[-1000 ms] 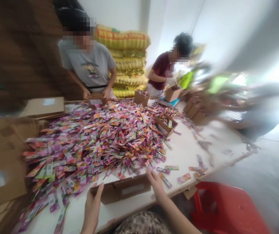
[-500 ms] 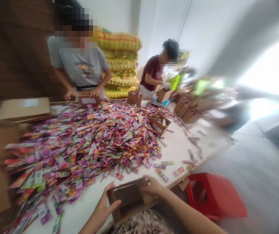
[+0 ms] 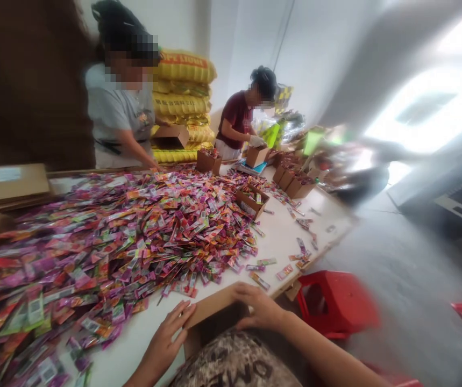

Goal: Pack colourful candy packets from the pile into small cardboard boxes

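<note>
A brown cardboard box [image 3: 211, 307] is at the table's near edge, close against my body, its far wall facing me and much of its inside dark. My left hand [image 3: 169, 332] grips its left corner, fingers over the upper edge. At the right corner, my right hand [image 3: 260, 307] is curled over the rim with the thumb on the inner side. Just beyond the box spreads a large pile of small, colourful printed packets [image 3: 166, 231], purple, red and green. A few single packets lie apart to the right of the pile.
Across the white table [image 3: 287, 231], a person in grey [image 3: 113, 118] holds a box and reaches toward the pile. A person in dark red [image 3: 234, 121] handles a box on a scale [image 3: 255, 167]. Filled boxes [image 3: 250, 201] stand around. A red stool [image 3: 338, 303] is at right.
The box in my hands has tipped and shifted toward my body. My view has turned right. The person in grey has lifted a box off the table and now reaches to the pile.
</note>
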Motion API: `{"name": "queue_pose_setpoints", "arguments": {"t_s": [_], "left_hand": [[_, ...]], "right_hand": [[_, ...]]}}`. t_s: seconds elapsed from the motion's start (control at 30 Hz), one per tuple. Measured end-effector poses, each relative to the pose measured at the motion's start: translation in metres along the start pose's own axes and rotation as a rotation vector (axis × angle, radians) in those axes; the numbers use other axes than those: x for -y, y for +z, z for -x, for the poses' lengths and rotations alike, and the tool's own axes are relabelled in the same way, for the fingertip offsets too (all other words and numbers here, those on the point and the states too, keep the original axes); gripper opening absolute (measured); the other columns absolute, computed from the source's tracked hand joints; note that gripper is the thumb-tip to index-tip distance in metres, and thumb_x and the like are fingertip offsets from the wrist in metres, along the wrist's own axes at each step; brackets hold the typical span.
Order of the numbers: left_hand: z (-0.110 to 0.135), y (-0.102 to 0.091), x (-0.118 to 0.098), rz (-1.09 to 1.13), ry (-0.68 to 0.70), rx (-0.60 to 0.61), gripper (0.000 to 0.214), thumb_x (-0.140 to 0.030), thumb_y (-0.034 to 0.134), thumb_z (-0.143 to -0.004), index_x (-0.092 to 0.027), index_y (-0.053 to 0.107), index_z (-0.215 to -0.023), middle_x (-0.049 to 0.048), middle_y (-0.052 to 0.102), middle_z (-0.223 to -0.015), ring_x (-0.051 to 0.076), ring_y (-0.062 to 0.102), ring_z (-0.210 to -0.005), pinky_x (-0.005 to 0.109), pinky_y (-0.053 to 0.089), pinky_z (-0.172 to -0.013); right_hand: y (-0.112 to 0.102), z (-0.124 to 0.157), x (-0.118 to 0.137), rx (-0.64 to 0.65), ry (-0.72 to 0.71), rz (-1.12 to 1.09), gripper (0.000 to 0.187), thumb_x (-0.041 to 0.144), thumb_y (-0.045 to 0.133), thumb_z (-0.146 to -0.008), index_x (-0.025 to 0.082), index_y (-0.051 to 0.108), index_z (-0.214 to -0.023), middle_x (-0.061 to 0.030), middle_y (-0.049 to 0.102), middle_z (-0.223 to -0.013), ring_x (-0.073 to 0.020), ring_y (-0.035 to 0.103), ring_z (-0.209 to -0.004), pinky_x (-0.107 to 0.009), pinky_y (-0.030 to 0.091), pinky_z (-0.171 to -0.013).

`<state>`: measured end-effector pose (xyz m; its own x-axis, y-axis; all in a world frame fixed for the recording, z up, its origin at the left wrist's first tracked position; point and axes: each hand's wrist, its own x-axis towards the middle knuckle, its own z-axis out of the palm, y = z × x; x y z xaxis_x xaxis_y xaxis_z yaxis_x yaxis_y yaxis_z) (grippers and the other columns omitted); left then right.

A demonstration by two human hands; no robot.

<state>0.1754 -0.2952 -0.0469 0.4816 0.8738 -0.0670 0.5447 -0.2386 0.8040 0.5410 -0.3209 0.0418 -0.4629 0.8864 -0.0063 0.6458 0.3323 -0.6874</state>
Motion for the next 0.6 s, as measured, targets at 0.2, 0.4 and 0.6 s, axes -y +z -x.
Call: {"name": "queue_pose_setpoints", "arguments": {"t_s": [0.2, 0.4, 0.6], "left_hand": [[-0.019, 0.003, -0.069, -0.330, -0.054, 0.008, 0.044, -0.052, 0.071, -0.080, -0.024, 0.071, -0.113, 0.0137, 0.060, -0.140, 0.035, 0.053, -0.133, 0.067, 0.020, -0.122], [-0.037, 0.051, -0.078, -0.535, 0.033, -0.211, 0.028, -0.028, 0.044, -0.095, -0.022, 0.071, -0.089, 0.0168, 0.065, -0.130, 0.030, 0.059, -0.124, 0.064, 0.008, -0.124], [-0.042, 0.059, -0.071, -0.539, 0.082, -0.010, 0.112, -0.050, 0.089, -0.051, -0.031, 0.044, -0.151, 0.0223, 0.039, -0.159, 0.050, 0.027, -0.148, 0.070, 0.006, -0.120]], "right_hand": [[0.050, -0.037, -0.002, -0.222, 0.180, 0.201, 0.017, 0.038, 0.082, -0.079, 0.025, 0.078, -0.088, -0.0036, 0.069, -0.098, -0.0234, 0.057, -0.102, -0.037, 0.044, -0.090], [0.114, -0.048, -0.013, -0.189, -0.002, 0.361, 0.008, 0.023, 0.069, -0.088, 0.017, 0.069, -0.083, -0.0050, 0.066, -0.088, -0.0204, 0.053, -0.089, -0.036, 0.043, -0.080], [0.114, -0.058, -0.014, -0.180, 0.073, 0.198, 0.007, 0.021, 0.067, -0.085, 0.020, 0.073, -0.083, -0.0071, 0.068, -0.092, -0.0230, 0.058, -0.092, -0.038, 0.049, -0.083]]}}
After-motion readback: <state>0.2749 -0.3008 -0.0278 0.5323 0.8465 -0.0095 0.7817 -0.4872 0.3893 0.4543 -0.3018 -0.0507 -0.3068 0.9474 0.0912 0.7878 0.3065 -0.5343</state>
